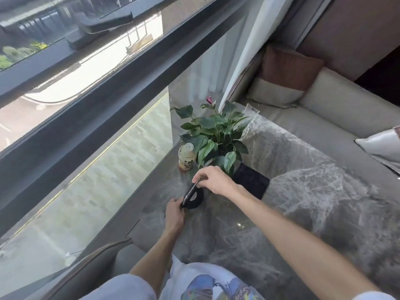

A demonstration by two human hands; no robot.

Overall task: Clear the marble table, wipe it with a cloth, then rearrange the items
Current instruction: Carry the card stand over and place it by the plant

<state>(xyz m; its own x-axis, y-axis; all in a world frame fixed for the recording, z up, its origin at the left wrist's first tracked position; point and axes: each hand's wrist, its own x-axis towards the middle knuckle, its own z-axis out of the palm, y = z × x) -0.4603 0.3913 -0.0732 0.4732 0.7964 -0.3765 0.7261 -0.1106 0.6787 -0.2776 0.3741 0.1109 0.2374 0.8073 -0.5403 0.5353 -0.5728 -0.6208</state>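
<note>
The grey marble table fills the middle and right. At its far left corner stand a leafy potted plant with one dark red bloom and a pale drink bottle with a white cap. A black rectangular item lies flat just right of the plant. My right hand pinches the top edge of a dark phone, which stands tilted on a round black stand. My left hand grips the lower end of the phone and the stand's near edge.
A large window with a dark frame runs along the left. A beige sofa with cushions sits beyond the table, a white curtain hangs at the corner. A grey chair arm is at lower left.
</note>
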